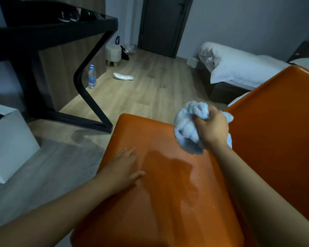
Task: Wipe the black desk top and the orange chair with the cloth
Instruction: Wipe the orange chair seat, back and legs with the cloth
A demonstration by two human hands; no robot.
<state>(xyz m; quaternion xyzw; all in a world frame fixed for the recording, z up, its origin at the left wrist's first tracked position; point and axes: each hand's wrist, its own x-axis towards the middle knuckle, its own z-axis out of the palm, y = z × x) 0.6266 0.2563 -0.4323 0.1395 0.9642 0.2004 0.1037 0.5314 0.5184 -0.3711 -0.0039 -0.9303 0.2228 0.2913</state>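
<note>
Grips a bunched pale-blue terry cloth [187, 125] in the right hand [211, 129], fingers curled tight round it, over the seat of the glossy orange moulded chair [168, 193], near its backrest. Rests the left hand [127, 163] flat on the seat's left side, fingers straight, holding nothing. Stands well apart from the black angular-legged desk top [52, 31] at upper left, clear plastic water bottle [91, 77] on the floor by its leg.

Fluffy terry cloth [187, 125], smooth glossy orange chair [164, 184], glossy black desk top [52, 27], wood-grain floor [141, 93].
</note>
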